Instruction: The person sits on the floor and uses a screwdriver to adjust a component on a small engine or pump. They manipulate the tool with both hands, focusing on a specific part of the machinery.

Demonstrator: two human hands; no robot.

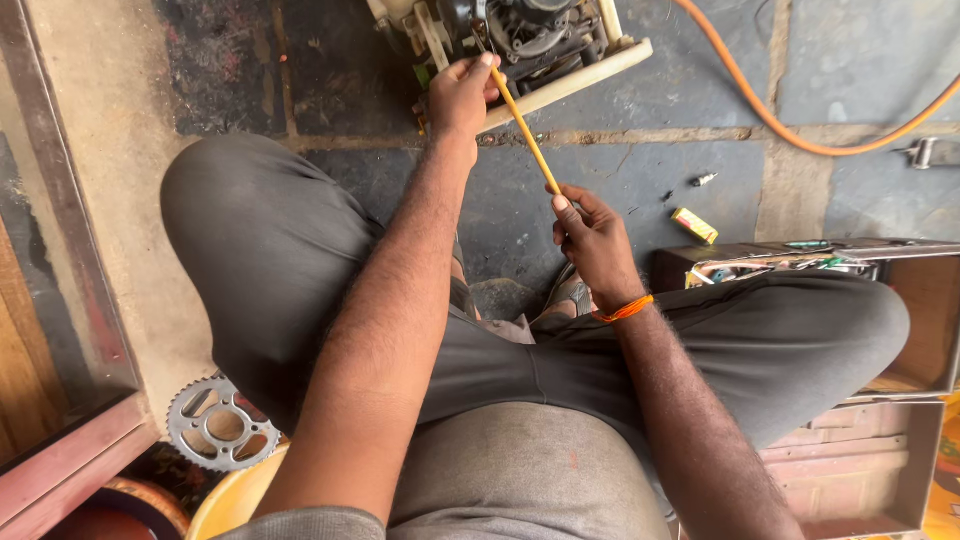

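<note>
Stone-slab floor (640,190), dusty and stained, with the small engine (530,40) at its far edge. Left hand (462,95) pinches a thin yellow rod (525,130) at the engine; right hand (595,240) grips its near end. Orange hose (800,140) curves right of the engine; sprocket (222,425) lies well nearer, leftward.

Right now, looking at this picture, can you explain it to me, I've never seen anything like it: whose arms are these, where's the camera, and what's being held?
The camera sits on a person's head and looks down at their own lap and arms. They squat on a stone floor. Both hands hold a thin yellow-orange rod: the left hand pinches its top end against a small engine-like machine, and the right hand, with an orange thread at the wrist, grips the lower end. Nearby lie an orange hose, a small yellow packet, a toothed sprocket and open boxes.
</note>
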